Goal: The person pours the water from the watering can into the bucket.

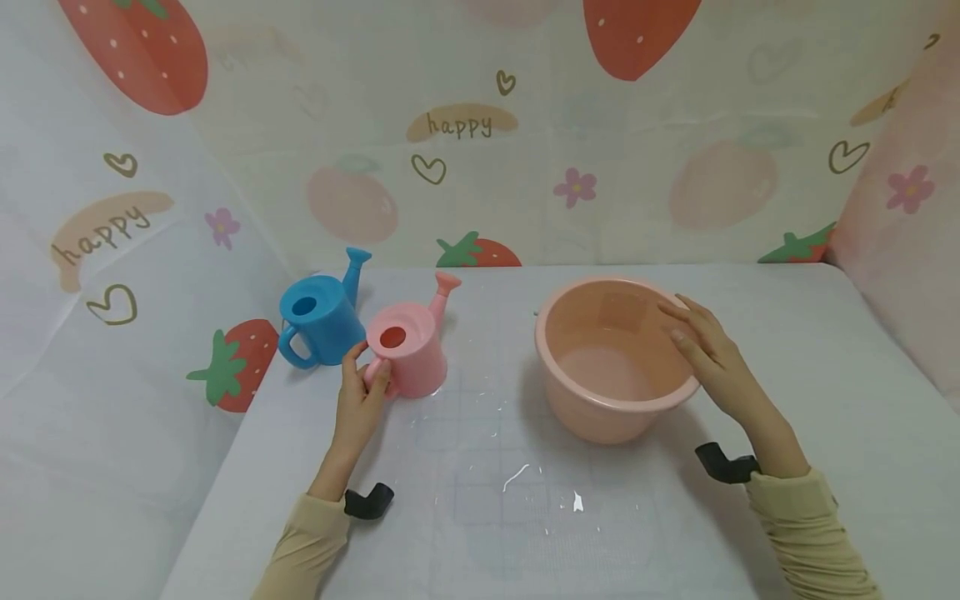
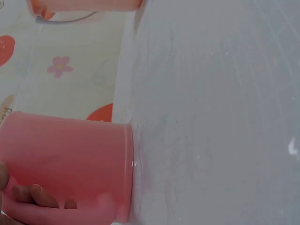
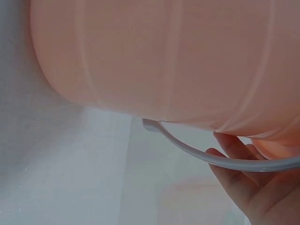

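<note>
White tabletop (image 1: 487, 550) fills the foreground, its glossy surface catching scattered glints and faint grid lines. Nearest are two pale rolled sleeves, left (image 1: 303, 537) and right (image 1: 806, 517), pushed clear of the wrists, with a black mount (image 1: 370, 502) beside the left wrist and another black mount (image 1: 723, 463) beside the right.

Just beyond, the person's left hand (image 1: 362, 400) grips the handle (image 2: 61, 215) of the pink watering can (image 1: 420, 362); fingertips show through the loop in the left wrist view, curled rather than spread. That handle faces the person and the spout points away, which probably explains such a direct hold. The can is upright, left of centre, its base seemingly on the table.

Over on the right side, the right hand (image 1: 716, 358) lies at the rim of the peach basin (image 1: 592, 417), fingers fairly straight and slightly parted, perhaps to steady it. The right wrist view shows a grey handle (image 3: 243, 164) curving in front of those fingers; how firmly they press I cannot tell.

Slightly farther back, the blue watering can (image 1: 330, 329) stands upright just beside the pink one, its spout also turned away. Behind everything hangs a pale backdrop (image 1: 637, 133) printed with strawberries, flowers and hearts.
</note>
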Tool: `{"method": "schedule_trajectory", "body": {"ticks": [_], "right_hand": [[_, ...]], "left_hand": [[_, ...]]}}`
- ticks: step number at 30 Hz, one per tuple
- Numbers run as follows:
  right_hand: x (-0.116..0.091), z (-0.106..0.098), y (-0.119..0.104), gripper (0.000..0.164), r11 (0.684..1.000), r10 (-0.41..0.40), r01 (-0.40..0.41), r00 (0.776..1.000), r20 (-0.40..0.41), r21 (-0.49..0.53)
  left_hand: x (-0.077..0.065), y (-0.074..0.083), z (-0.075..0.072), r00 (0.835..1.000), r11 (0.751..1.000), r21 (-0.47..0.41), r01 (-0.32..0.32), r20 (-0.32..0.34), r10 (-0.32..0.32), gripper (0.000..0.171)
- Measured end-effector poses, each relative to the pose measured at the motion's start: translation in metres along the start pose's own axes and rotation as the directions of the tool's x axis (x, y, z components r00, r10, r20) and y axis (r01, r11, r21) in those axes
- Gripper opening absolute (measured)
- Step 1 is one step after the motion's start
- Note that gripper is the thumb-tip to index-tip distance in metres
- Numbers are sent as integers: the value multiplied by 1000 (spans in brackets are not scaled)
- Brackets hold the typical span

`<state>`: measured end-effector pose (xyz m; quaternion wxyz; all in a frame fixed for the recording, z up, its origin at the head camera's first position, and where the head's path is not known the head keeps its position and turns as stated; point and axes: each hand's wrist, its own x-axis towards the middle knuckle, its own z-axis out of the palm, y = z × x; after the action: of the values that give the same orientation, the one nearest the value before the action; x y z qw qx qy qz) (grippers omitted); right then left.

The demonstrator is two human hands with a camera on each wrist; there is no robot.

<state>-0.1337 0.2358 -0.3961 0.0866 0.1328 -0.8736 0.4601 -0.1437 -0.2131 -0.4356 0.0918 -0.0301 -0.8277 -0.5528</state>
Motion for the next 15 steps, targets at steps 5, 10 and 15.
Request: {"method": "schedule_trajectory", "body": {"ticks": [5,10,15], "right_hand": [[-1,-1,0,41,1000,5,-5,1000,-3,-1],[-1,-1,0,41,1000,5,-5,1000,-1,2],[-1,-1,-1,40,1000,-2,2,1000,0,12]], "left_hand": [[4,-7,1,1000,996,-83,14,12,-13,54],[7,-17,2,999,983,-177,46,22,-43,57],[7,-18,4,999,972,-232,46,-7,-49,56]]}}
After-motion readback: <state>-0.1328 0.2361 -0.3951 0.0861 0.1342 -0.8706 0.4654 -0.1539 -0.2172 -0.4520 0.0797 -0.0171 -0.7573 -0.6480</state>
